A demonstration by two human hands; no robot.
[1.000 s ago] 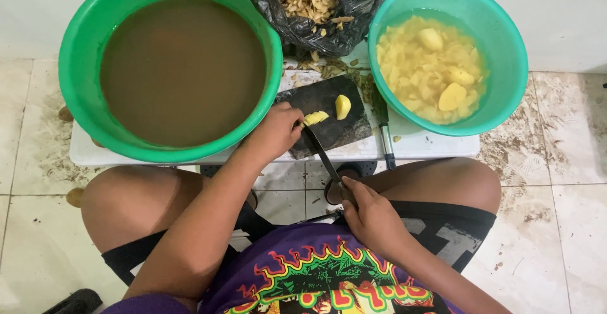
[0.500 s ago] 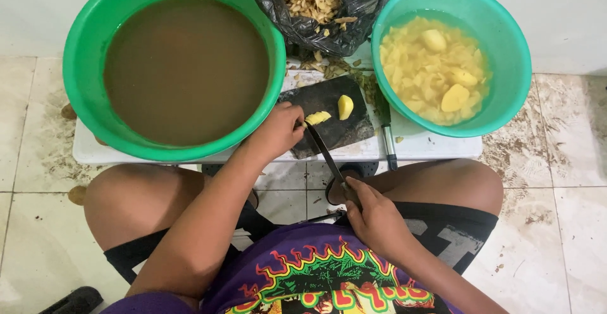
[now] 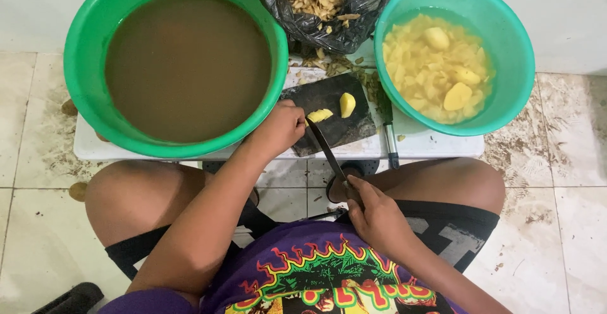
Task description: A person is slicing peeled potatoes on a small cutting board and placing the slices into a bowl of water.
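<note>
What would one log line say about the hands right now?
left hand: steadies potato piece on cutting board | right hand: holds knife | blade tip at piece | second piece beside

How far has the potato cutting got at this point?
Done: the right green bowl already holds many cut yellow pieces in water, and peelings fill the black bag. In hand: the left hand steadies a potato piece on the dark cutting board while the right hand holds the knife at it. Left: another piece waits uncut on the board.
</note>
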